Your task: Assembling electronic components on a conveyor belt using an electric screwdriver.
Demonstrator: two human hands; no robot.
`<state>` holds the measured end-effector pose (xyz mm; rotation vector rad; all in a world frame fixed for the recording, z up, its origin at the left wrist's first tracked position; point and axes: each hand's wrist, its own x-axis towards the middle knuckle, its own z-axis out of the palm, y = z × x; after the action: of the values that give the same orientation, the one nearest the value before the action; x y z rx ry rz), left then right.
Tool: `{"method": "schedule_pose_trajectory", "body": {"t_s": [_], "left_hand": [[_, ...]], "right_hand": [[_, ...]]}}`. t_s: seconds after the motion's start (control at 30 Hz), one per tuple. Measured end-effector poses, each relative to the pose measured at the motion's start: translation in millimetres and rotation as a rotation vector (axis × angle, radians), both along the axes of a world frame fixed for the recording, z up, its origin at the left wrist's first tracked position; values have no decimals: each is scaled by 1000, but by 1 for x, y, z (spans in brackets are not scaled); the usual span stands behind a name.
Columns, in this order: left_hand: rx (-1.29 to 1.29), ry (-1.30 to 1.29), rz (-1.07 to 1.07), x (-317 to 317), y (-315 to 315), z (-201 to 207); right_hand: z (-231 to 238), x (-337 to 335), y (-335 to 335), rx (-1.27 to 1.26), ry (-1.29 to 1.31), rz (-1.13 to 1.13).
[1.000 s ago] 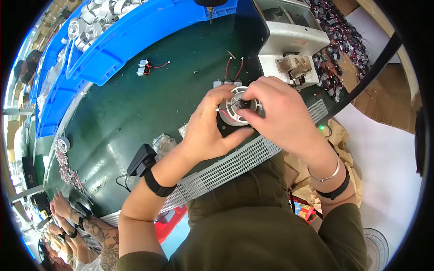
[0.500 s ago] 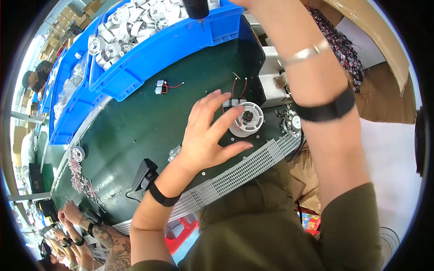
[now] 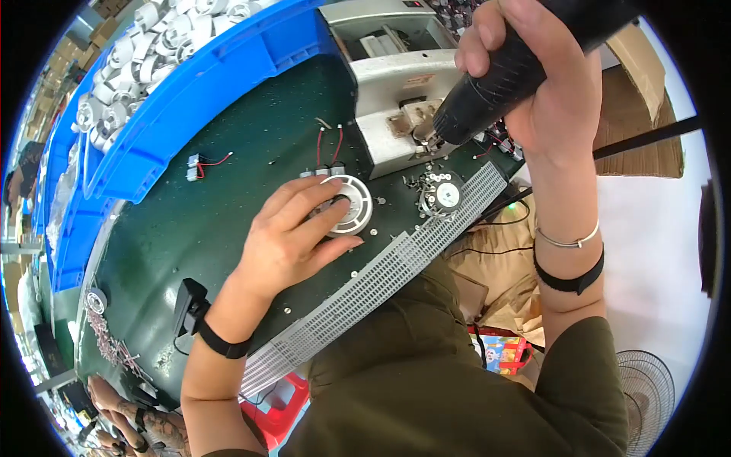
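My right hand (image 3: 560, 114) is wrapped round a thick black electric screwdriver (image 3: 487, 97), tilted down to the left. Its tip meets the metal outlet of a grey box-shaped machine, likely a screw feeder (image 3: 388, 141); the exact contact is hard to make out. On the green table, my left hand (image 3: 282, 240) has its fingers on a white round plastic housing (image 3: 364, 204) with a spoked rim, the thumb near its lower side. Fingers hide part of the housing. Just behind it lie small motors (image 3: 323, 172) with red wires standing up.
A round piece covered in screws (image 3: 448, 196) sits right of the housing. Blue bins (image 3: 228, 76) with white housings stand at the far left. A motor with red wires (image 3: 193, 167) lies before them. White perforated strip (image 3: 381, 266) lines the table's near edge. Co-workers' arms (image 3: 164, 430) show lower left.
My right hand has brought the screwdriver from above the blue bin to the grey machine's outlet. My left fingers have settled further over the white housing. The whole view has shifted rightward.
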<state>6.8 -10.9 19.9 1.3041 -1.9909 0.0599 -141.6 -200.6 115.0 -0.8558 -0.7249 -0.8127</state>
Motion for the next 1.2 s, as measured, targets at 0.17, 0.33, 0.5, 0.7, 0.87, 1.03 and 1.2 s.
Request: {"method": "schedule_pose_trajectory", "body": {"t_s": [0.17,0.33,0.5,0.7,0.87,1.03,1.2], "left_hand": [[10,30,-8,1,0,-4],[-8,53,-9,-1,-2,-7],[-29,87,-4,-1,-1,-11],[-65,93,15,-3,0,-15],[-42,137,9,1,0,-18],[-52,264,19,-6,-2,-19],[-43,204,56,-4,3,-19]], "right_hand": [[13,-20,36,56,644,-933],[-22,-4,-7,117,7,-32],[-21,-6,4,217,-38,79],[-31,-13,-9,113,-81,-9],[-10,-52,12,-173,622,-552],[2,-17,44,-65,424,-724],[0,14,57,-115,444,-626]]}}
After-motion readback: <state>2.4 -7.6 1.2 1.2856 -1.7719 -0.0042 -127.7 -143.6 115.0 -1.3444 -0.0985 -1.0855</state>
